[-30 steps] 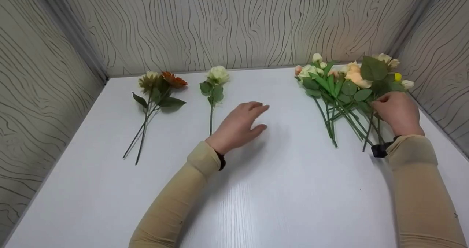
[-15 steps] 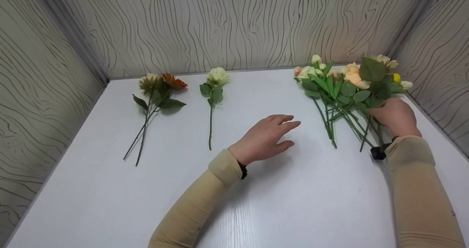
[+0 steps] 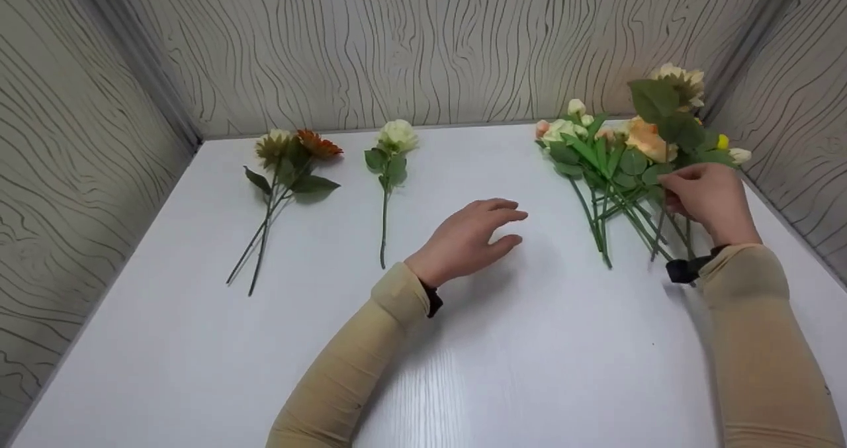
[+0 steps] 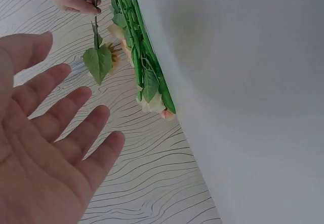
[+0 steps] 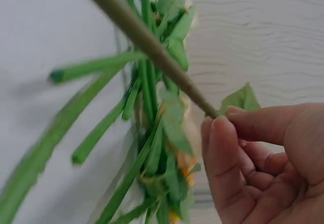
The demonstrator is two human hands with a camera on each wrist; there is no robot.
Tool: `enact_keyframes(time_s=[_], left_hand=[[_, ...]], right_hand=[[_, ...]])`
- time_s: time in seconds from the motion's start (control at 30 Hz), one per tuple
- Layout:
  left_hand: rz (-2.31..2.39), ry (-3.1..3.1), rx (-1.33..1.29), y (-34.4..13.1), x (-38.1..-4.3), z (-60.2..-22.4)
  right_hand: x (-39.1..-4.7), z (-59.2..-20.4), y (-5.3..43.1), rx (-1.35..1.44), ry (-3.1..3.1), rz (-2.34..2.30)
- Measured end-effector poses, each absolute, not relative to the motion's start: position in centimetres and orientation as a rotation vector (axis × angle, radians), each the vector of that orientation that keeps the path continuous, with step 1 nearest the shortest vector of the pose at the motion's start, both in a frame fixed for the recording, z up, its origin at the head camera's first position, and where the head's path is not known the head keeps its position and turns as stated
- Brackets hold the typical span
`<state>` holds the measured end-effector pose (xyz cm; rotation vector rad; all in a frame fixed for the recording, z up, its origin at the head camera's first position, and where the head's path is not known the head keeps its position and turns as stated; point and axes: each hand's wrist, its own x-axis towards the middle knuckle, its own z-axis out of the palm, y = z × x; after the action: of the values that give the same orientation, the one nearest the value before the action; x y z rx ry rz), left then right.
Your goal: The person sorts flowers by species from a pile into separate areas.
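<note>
My right hand pinches the brown-green stem of a cream, many-petalled flower between thumb and fingertips. Its head and broad dark leaves stand up above the pile, against the back wall. Beneath and beside it lies a heap of flowers with green stems, including a peach bloom and white buds. Over the middle of the table hovers my left hand, palm toward the pile, its fingers spread and loosely bent with nothing in them.
A single white rose lies left of centre on the white table. Farther left, a cream flower and an orange one lie with crossed stems. Patterned wall panels enclose the back and sides.
My right hand has lifted the cream flower up out of the pile. My left hand has moved right from near the white rose, then slightly back left.
</note>
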<state>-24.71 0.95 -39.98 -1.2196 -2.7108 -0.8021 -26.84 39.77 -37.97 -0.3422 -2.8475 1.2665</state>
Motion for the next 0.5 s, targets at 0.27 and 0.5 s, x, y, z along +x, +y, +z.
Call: enact_keyframes(time_s=[0.27, 0.5], left_hand=[[-1.426, -2.636, -0.797, 0.1, -25.0, -39.4], [-2.028, -2.394, -0.543, -0.3, -25.6, -39.0]], right_hand=[[-26.8, -36.5, 30.5, -0.071, -2.779, 1.503], [-24.4, -37.1, 22.2, 0.369, -2.724, 1.610]])
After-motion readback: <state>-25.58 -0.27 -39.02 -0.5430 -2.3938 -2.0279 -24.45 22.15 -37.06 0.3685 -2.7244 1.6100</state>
